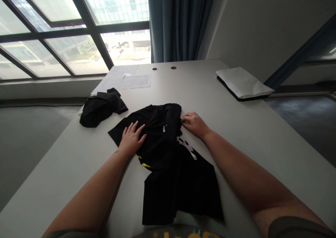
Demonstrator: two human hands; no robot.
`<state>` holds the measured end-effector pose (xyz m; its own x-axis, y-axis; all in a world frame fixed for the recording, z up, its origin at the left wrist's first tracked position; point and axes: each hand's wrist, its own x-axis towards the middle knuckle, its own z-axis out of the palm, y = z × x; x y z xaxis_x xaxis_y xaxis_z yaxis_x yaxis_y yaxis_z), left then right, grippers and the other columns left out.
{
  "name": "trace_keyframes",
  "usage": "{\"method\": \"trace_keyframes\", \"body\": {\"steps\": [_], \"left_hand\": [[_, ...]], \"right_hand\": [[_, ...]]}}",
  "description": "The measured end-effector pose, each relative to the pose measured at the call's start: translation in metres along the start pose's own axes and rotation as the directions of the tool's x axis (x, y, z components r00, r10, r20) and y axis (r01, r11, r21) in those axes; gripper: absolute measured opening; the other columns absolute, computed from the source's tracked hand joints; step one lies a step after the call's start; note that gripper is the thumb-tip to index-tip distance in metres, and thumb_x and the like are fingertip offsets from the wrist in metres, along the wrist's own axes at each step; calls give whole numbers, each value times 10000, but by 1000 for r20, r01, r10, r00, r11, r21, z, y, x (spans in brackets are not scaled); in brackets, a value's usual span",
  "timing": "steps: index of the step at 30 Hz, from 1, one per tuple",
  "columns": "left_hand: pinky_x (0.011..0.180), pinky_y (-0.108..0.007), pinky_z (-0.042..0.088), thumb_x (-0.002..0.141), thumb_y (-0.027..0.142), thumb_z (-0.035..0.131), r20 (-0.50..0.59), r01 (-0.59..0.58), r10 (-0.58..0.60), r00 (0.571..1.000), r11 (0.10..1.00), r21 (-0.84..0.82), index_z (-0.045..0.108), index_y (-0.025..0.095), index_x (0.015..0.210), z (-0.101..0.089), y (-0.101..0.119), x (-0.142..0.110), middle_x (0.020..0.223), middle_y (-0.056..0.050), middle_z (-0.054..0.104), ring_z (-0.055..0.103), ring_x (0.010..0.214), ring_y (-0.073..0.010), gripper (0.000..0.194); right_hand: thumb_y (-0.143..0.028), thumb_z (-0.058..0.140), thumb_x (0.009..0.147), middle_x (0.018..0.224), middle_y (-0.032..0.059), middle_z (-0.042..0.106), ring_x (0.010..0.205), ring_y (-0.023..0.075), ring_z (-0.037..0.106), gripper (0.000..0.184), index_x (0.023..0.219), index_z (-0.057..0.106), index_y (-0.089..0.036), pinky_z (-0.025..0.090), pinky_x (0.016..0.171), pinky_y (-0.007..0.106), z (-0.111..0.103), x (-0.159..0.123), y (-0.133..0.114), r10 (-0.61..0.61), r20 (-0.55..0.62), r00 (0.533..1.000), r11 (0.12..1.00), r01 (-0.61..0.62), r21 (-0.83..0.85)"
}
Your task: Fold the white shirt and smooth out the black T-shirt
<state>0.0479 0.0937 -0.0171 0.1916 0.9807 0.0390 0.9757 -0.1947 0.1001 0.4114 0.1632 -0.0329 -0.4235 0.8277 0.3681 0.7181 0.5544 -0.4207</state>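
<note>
White table (202, 91), window (75, 30) beyond. My left hand (131, 139), fingers apart, rests on black cloth (161, 143), seemingly steadying it; my right hand (195, 124) pinches its edge.

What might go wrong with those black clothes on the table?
The black clothing might wrinkle if the right hand tugs its edge while the left hand lies on it. The crumpled dark cloth sits by the left edge of the table; a bump might knock it off.

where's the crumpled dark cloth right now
In the head view, the crumpled dark cloth lies at the left edge of the table, near the papers, to the left of the black garment.
</note>
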Motion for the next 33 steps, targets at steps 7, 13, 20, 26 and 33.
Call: {"method": "trace_keyframes", "body": {"steps": [7, 13, 20, 26, 33], "left_hand": [[1290, -555, 232, 1038, 494, 489, 4, -4, 5, 1000, 1000, -4, 471, 324, 1587, 0, 0, 0, 1718, -72, 326, 274, 1592, -314, 575], [1284, -569, 237, 1040, 489, 486, 0, -18, 18, 1000, 1000, -9, 475, 319, 1586, 0, -1, 0, 1715, -78, 330, 279, 1589, -325, 572], [1284, -561, 237, 1039, 494, 485, 5, -19, 19, 1000, 1000, -9, 479, 319, 1583, -2, 0, -1, 1712, -76, 337, 284, 1587, -324, 571], [1288, -548, 238, 1033, 493, 484, -8, -9, 9, 1000, 1000, 0, 481, 334, 1578, -1, 0, 0, 1707, -53, 351, 288, 1586, -309, 567], [1283, -567, 239, 1036, 496, 477, 4, -15, 15, 1000, 1000, -5, 483, 321, 1580, 0, -1, 0, 1708, -75, 346, 285, 1586, -325, 571]], "right_hand": [[-221, 636, 844, 965, 98, 762, 967, 274, 645, 177, 870, 810, -204, 473, 973, 412, -20, -7, 41, 215, -115, 970, 966, -228, -120], [-258, 611, 774, 918, 89, 783, 860, 257, 671, 250, 892, 825, -205, 505, 853, 376, -38, -19, 82, 465, -291, 836, 857, -507, -88], [-452, 636, 822, 770, 56, 751, 724, 222, 644, 300, 865, 784, -194, 466, 693, 329, -43, -24, 85, 624, -376, 685, 768, -625, 136], [-723, 520, 918, 622, 22, 644, 642, 206, 601, 582, 744, 714, -203, 464, 651, 329, -42, -22, 71, 603, -281, 747, 798, -559, 226], [-570, 732, 832, 1195, 77, 754, 1094, 313, 698, 642, 1396, 622, -283, 527, 1016, 509, -37, -19, 60, 371, -55, 927, 873, -328, 361]]}}
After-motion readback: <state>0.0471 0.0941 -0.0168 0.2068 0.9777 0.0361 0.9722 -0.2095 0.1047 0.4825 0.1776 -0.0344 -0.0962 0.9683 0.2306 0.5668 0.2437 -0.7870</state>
